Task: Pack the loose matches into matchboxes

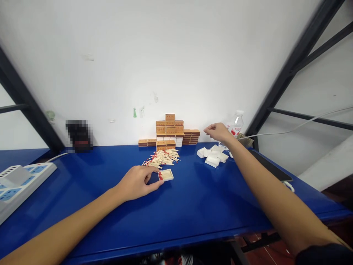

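My left hand (142,181) grips the left end of a small white matchbox tray (167,175) between thumb and fingers. Matches with red heads lie inside it, heads toward my hand. Just behind the tray spreads a loose pile of matches (164,158). My right hand (217,131) is raised at the right of the stacked orange-brown matchboxes (170,129), apart from them. Its fingers are pinched together, and whatever may be between them is too small to make out. Below that hand lie several white empty-looking trays (213,159) in a heap.
A clear plastic bottle (237,123) stands behind my right forearm, near a dark flat device (270,165) and a white cable (289,130). At the left of the blue table (176,209) are a white power strip (24,184) and a pixelated dark object (79,136). A white wall backs the table.
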`<action>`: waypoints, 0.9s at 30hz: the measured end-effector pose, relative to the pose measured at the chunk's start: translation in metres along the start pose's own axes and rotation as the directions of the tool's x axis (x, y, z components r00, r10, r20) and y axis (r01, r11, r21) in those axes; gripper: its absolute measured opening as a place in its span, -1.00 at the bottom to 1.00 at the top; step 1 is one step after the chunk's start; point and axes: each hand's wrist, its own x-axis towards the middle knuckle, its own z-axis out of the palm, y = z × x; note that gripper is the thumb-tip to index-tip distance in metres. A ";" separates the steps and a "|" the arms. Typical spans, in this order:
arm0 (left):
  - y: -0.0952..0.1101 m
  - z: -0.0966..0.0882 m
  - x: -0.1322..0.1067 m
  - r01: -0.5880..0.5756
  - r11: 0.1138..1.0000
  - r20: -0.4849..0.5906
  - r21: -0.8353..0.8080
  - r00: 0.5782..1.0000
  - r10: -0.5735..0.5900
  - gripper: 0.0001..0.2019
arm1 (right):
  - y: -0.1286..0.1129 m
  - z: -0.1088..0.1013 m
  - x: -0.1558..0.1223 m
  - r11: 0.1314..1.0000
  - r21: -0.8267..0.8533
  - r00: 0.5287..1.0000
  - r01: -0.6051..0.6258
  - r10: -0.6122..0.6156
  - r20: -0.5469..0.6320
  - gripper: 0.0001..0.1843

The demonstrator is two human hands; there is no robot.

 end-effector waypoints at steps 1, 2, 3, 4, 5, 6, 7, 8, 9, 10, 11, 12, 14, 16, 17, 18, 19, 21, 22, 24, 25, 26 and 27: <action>0.000 -0.001 0.000 0.004 1.000 0.002 0.001 1.000 -0.004 -0.62 | 0.001 0.002 0.003 1.000 -0.025 1.000 -0.013 0.013 -0.006 -0.86; 0.000 -0.001 0.001 0.006 1.000 0.021 0.007 1.000 -0.006 -0.63 | 0.003 0.005 0.005 0.999 -0.050 1.000 -0.022 0.021 -0.011 -0.87; 0.000 -0.002 0.001 0.004 1.000 0.050 0.016 0.999 -0.005 -0.64 | 0.004 0.007 0.007 0.997 -0.076 1.000 -0.030 0.030 -0.010 -0.86; -0.001 -0.002 0.001 0.001 1.000 0.078 0.025 0.997 -0.003 -0.65 | 0.006 0.009 0.009 0.994 -0.100 0.999 -0.038 0.037 -0.005 -0.86; -0.001 -0.003 0.001 -0.001 0.999 0.091 0.034 0.996 -0.002 -0.66 | 0.007 0.010 0.010 0.991 -0.124 0.999 -0.043 0.043 0.003 -0.85; -0.001 -0.003 0.001 -0.001 0.999 0.089 0.041 0.996 -0.002 -0.67 | 0.009 0.011 0.011 0.988 -0.146 0.999 -0.047 0.049 0.011 -0.84; -0.002 -0.004 0.001 0.002 0.999 0.075 0.046 0.997 -0.006 -0.66 | 0.010 0.011 0.012 0.985 -0.167 0.998 -0.049 0.053 0.017 -0.83; -0.002 -0.004 0.001 0.008 0.999 0.060 0.050 0.998 -0.011 -0.66 | 0.011 0.011 0.013 0.981 -0.188 0.998 -0.050 0.055 0.022 -0.81; -0.002 -0.005 0.001 0.014 0.999 0.048 0.051 0.999 -0.016 -0.65 | 0.011 0.010 0.014 0.977 -0.206 0.998 -0.049 0.056 0.028 -0.80; -0.002 -0.005 0.001 0.018 0.998 0.045 0.052 0.999 -0.021 -0.65 | 0.011 0.009 0.014 0.975 -0.218 0.998 -0.047 0.056 0.036 -0.78; -0.002 -0.005 0.001 0.021 0.998 0.053 0.051 0.998 -0.024 -0.65 | 0.011 0.008 0.014 0.972 -0.229 0.997 -0.041 0.054 0.051 -0.75; -0.002 -0.005 0.001 0.022 0.999 0.067 0.048 0.997 -0.026 -0.66 | 0.011 0.008 0.014 0.969 -0.247 0.996 -0.032 0.052 0.077 -0.73; -0.001 -0.004 0.002 0.027 0.999 0.098 0.041 0.995 -0.031 -0.68 | 0.010 0.007 0.010 0.954 -0.300 0.983 0.010 0.046 0.178 -0.68; -0.001 -0.004 0.002 0.030 0.999 0.113 0.033 0.993 -0.034 -0.68 | 0.010 0.007 0.003 0.932 -0.353 0.952 0.079 0.035 0.304 -0.65; -0.001 -0.003 0.002 0.030 0.999 0.112 0.030 0.993 -0.033 -0.67 | 0.010 0.008 0.000 0.922 -0.371 0.937 0.112 0.026 0.348 -0.63; -0.001 -0.003 0.002 0.027 0.999 0.110 0.028 0.993 -0.030 -0.67 | 0.011 0.009 -0.004 0.914 -0.383 0.930 0.136 0.015 0.366 -0.62; -0.001 -0.003 0.002 0.023 0.999 0.108 0.027 0.994 -0.025 -0.67 | 0.011 0.010 -0.007 0.907 -0.394 0.932 0.149 0.004 0.361 -0.62; -0.001 -0.002 0.002 0.020 0.999 0.101 0.027 0.995 -0.022 -0.66 | 0.012 0.012 -0.010 0.896 -0.421 0.954 0.139 -0.007 0.300 -0.61; -0.002 -0.002 0.002 0.021 0.999 0.099 0.026 0.995 -0.024 -0.66 | 0.012 0.013 -0.010 0.896 -0.427 0.967 0.121 -0.009 0.255 -0.62; -0.002 -0.003 0.002 0.024 1.000 0.095 0.019 0.995 -0.026 -0.65 | 0.009 0.014 -0.006 0.925 -0.374 0.992 0.059 -0.012 0.127 -0.65; -0.002 -0.003 0.002 0.026 1.000 0.092 0.015 0.995 -0.027 -0.64 | 0.007 0.015 -0.003 0.953 -0.301 0.998 0.017 0.001 0.059 -0.67; -0.002 -0.003 0.002 0.026 1.000 0.091 0.010 0.995 -0.027 -0.65 | 0.004 0.016 0.000 0.977 -0.211 1.000 -0.022 0.024 0.010 -0.69; -0.002 -0.003 0.002 0.025 1.000 0.089 0.006 0.996 -0.026 -0.65 | 0.001 0.018 0.004 0.991 -0.118 0.998 -0.057 0.056 -0.014 -0.70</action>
